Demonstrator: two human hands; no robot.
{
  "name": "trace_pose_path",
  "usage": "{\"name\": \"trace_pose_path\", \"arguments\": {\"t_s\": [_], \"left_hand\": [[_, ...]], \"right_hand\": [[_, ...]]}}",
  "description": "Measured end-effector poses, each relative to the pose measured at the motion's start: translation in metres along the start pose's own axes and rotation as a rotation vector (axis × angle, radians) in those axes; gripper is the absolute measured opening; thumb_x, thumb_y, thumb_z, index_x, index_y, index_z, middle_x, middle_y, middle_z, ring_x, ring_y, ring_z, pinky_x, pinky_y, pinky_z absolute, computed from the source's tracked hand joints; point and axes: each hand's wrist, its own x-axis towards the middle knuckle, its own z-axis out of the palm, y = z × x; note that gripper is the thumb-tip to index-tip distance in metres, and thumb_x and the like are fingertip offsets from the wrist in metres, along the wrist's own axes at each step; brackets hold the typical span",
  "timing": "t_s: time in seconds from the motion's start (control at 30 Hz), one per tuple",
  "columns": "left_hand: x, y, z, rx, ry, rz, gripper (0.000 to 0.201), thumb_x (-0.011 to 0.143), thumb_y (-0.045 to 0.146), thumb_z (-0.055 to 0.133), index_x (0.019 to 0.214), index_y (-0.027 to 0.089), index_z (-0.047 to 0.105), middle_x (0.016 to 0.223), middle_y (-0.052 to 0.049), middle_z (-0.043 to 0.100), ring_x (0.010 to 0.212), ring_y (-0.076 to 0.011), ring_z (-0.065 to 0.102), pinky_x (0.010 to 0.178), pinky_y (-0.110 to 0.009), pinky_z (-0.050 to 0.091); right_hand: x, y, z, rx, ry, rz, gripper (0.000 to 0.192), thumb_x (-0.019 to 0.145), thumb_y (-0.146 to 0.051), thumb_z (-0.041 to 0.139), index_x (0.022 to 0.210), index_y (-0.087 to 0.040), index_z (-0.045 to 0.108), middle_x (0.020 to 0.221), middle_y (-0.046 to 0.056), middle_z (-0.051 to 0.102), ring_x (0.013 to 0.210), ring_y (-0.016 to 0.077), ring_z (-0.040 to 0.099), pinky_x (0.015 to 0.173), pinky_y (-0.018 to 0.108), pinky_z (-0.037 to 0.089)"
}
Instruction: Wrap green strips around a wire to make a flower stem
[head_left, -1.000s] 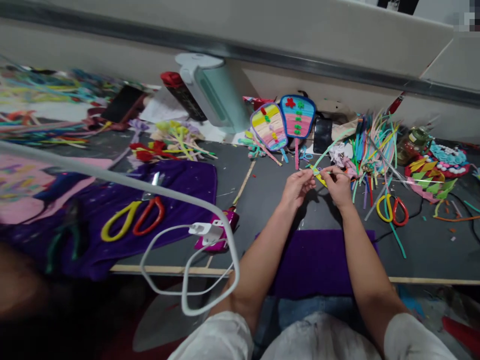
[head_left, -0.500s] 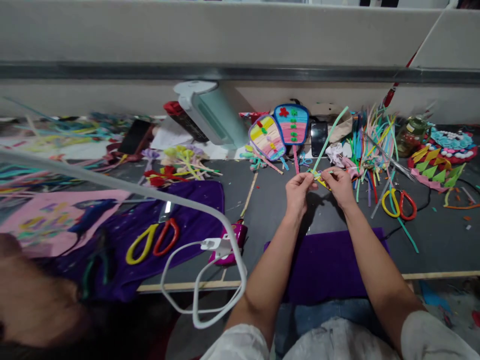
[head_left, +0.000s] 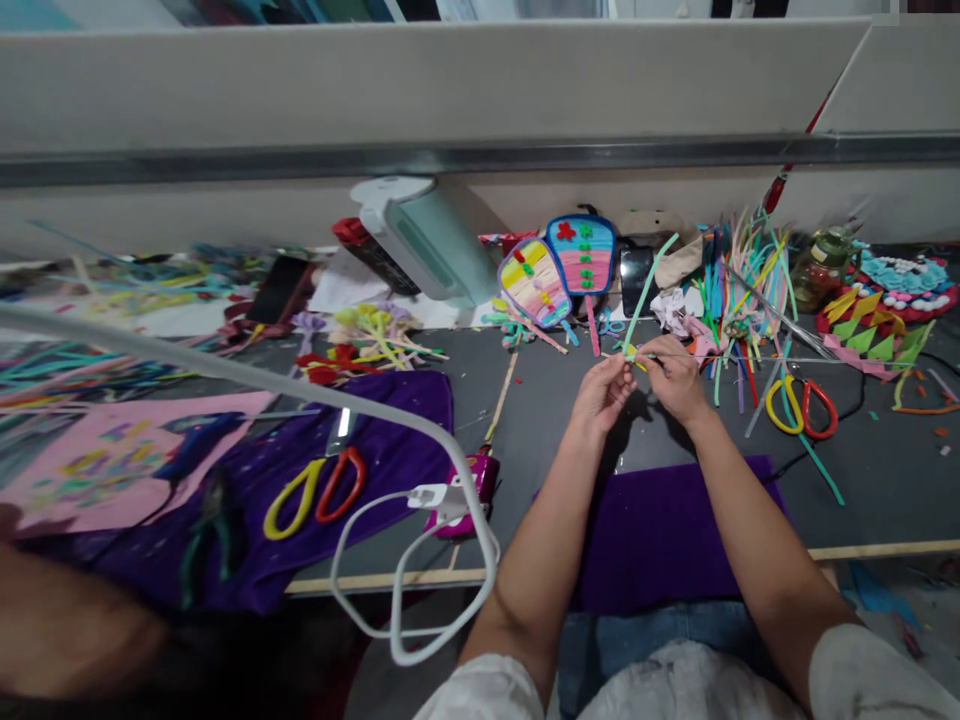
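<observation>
My left hand and my right hand meet above the dark grey table, fingertips pinched together on a small yellow piece joined to a light green pipe cleaner. The green pipe cleaner rises from my fingers toward the back. A thin wire runs from my hands to the right. A purple cloth lies under my forearms at the table's front edge.
Two striped pipe-cleaner fans lean at the back, beside a bundle of coloured pipe cleaners. Yellow-and-red scissors lie to the right, another pair on a purple cloth to the left. A white cable loops in front. Another person's arm is at lower left.
My view has tilted slightly, so the table sits a little lower in frame. My hands stay together, working the green pipe cleaner, whose free end has shifted a little left.
</observation>
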Motion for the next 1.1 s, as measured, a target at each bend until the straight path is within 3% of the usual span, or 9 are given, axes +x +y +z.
{"name": "trace_pose_path", "arguments": {"t_s": [0.13,0.27,0.4,0.63,0.77,0.93,1.0,1.1], "left_hand": [[-0.001,-0.002,0.002,0.076,0.033,0.22,0.026,0.065,0.029,0.077,0.072,0.014,0.057,0.057,0.005,0.056,0.048,-0.0047,0.053,0.055,-0.018,0.05],[-0.003,-0.005,0.004,0.202,0.1,0.463,0.028,0.065,0.036,0.077,0.072,0.015,0.059,0.061,0.004,0.057,0.051,-0.0057,0.054,0.057,-0.018,0.047],[-0.003,-0.01,0.005,0.249,0.125,0.559,0.025,0.067,0.035,0.076,0.073,0.015,0.062,0.062,0.003,0.059,0.051,-0.006,0.056,0.055,-0.017,0.046],[0.0,-0.011,0.004,0.16,0.121,0.457,0.029,0.061,0.033,0.08,0.073,0.013,0.063,0.061,0.003,0.059,0.047,-0.0056,0.055,0.051,-0.018,0.046],[0.0,-0.007,0.003,0.04,0.059,0.272,0.029,0.058,0.027,0.082,0.074,0.012,0.063,0.059,0.004,0.058,0.047,-0.0051,0.054,0.052,-0.019,0.049],[0.001,0.0,-0.001,-0.044,0.047,-0.005,0.018,0.067,0.02,0.075,0.071,0.012,0.061,0.056,0.003,0.059,0.045,-0.005,0.054,0.05,-0.017,0.05],[0.001,0.001,-0.002,-0.045,0.033,-0.018,0.016,0.067,0.018,0.074,0.072,0.012,0.06,0.055,0.003,0.058,0.045,-0.005,0.054,0.05,-0.016,0.049],[0.0,-0.001,-0.001,-0.02,-0.01,0.112,0.022,0.064,0.021,0.078,0.073,0.012,0.06,0.055,0.003,0.058,0.046,-0.005,0.053,0.051,-0.017,0.049]], "right_hand": [[-0.003,-0.002,0.008,0.097,0.068,0.175,0.023,0.082,-0.037,0.058,0.067,-0.021,0.064,0.078,0.003,0.065,0.072,0.0156,0.058,0.07,0.03,0.045],[-0.004,0.001,0.016,0.338,0.102,0.422,0.028,0.077,-0.045,0.063,0.068,-0.018,0.063,0.062,-0.001,0.059,0.05,0.0089,0.047,0.047,0.023,0.035],[-0.002,0.008,0.017,0.446,0.129,0.508,0.028,0.073,-0.044,0.065,0.071,-0.017,0.063,0.059,-0.002,0.06,0.049,0.0079,0.047,0.045,0.02,0.036],[-0.002,0.012,0.014,0.235,0.118,0.334,0.018,0.078,-0.034,0.06,0.076,-0.017,0.064,0.072,0.002,0.064,0.061,0.0117,0.056,0.056,0.024,0.044],[-0.003,0.007,0.011,0.04,0.101,0.187,0.019,0.083,-0.031,0.054,0.072,-0.018,0.063,0.082,0.005,0.066,0.074,0.0152,0.06,0.068,0.028,0.047],[-0.003,0.004,0.008,-0.156,0.032,-0.072,0.021,0.088,-0.027,0.049,0.074,-0.02,0.063,0.081,0.006,0.067,0.083,0.0186,0.059,0.081,0.035,0.046],[-0.003,0.002,0.008,-0.175,0.006,-0.111,0.022,0.089,-0.026,0.048,0.075,-0.02,0.063,0.081,0.006,0.067,0.084,0.019,0.059,0.082,0.036,0.046],[-0.004,-0.002,0.01,-0.114,0.042,0.007,0.021,0.087,-0.029,0.051,0.074,-0.019,0.064,0.082,0.006,0.067,0.081,0.018,0.06,0.079,0.034,0.047]]}}
